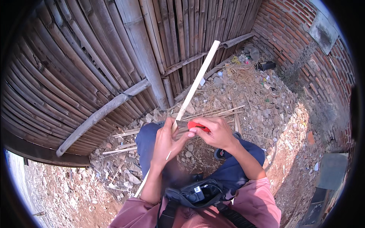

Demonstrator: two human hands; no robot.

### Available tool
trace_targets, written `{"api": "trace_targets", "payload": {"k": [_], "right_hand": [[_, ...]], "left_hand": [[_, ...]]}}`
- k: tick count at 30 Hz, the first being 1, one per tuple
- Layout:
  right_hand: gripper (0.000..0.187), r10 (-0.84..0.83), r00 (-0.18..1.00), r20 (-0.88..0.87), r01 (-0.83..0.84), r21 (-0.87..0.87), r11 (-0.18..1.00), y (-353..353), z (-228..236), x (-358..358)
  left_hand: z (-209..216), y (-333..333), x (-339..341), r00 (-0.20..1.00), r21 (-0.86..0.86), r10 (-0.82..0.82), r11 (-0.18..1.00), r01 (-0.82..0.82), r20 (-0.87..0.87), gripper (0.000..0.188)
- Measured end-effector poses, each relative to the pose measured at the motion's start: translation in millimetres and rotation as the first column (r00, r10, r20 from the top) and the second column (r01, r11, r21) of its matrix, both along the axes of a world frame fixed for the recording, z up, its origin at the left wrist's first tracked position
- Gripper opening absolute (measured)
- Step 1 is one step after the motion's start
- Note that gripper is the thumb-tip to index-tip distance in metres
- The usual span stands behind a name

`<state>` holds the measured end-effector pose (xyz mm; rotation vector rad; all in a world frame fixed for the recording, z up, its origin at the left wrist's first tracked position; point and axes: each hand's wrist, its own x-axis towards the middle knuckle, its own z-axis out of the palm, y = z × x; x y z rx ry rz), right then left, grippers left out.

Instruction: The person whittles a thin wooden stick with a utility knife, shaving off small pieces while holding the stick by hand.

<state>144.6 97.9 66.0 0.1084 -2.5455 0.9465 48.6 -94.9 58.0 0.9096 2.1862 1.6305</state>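
Observation:
A long pale strip of bamboo or wood [197,81] slants up and away in front of me, and its lower end runs down past my left forearm. My left hand [166,141] is closed around it near the middle. In my right hand [219,133] is a utility knife with a red handle [198,126]. Its blade points left and meets the strip beside my left fingers. My left thumb reaches toward the knife handle, nearly touching the right fingers. A small pale shaving [169,155] shows at my left wrist.
Several thin strips [224,111] lie on the rubble ground [262,110] beyond my knees. A bamboo wall [95,57] rises at the far left, a brick wall [289,26] at the far right. An open black bag [195,193] hangs at my waist. A dark box [266,65] sits near the corner.

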Motion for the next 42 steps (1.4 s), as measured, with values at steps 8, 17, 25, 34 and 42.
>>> {"api": "trace_targets", "payload": {"k": [8,17,25,34,42], "right_hand": [[0.03,0.038,0.999,0.037,-0.037,-0.022,0.999,-3.7,-8.4,-7.4],[0.028,-0.039,0.999,-0.025,0.038,-0.053,0.998,-12.5,-11.3,-8.1],[0.026,-0.142,0.99,-0.008,0.139,-0.174,0.975,-23.0,2.6,-6.2],[0.025,-0.175,0.97,-0.169,0.14,-0.201,0.97,-0.3,7.3,-6.6],[0.024,0.055,0.998,-0.032,-0.053,0.072,0.996,0.3,-11.0,-8.5]], "left_hand": [[0.2,-4.0,-2.6,1.0,0.021,-0.024,0.999,0.024,-0.01,0.036],[-12.2,2.1,4.2,0.988,0.02,0.132,0.991,-0.13,-0.077,0.038],[-15.4,12.7,9.3,0.961,-0.06,0.26,0.962,-0.266,-0.095,0.035],[-5.9,4.0,1.6,0.988,0.039,0.156,0.987,-0.156,0.003,0.048],[-1.9,-1.2,-0.9,0.998,-0.027,-0.025,0.999,0.027,0.062,0.046]]}}
